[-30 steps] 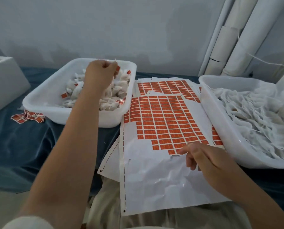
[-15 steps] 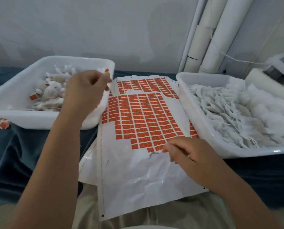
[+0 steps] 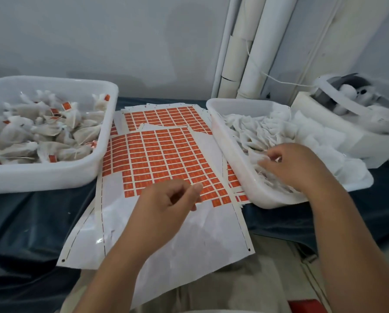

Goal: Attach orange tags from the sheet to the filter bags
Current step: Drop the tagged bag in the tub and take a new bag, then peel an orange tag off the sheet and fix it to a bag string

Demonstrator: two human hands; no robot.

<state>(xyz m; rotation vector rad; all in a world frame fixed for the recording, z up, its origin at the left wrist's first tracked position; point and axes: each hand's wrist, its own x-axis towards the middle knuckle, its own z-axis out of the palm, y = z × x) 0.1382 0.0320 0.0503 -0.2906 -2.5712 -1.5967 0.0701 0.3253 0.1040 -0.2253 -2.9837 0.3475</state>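
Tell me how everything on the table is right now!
Left bin, holds tagged bags.
Right bin, holds plain bags.
Sheet, partly peeled, near end bare.
Left hand, over sheet, loosely curled, empty.
Right hand, in right bin, pinching plain bags.

Both arms reach forward. The left hand (image 3: 168, 203) hangs loosely curled. The right hand (image 3: 290, 163) pinches a filter bag (image 3: 258, 157) with bent fingers.
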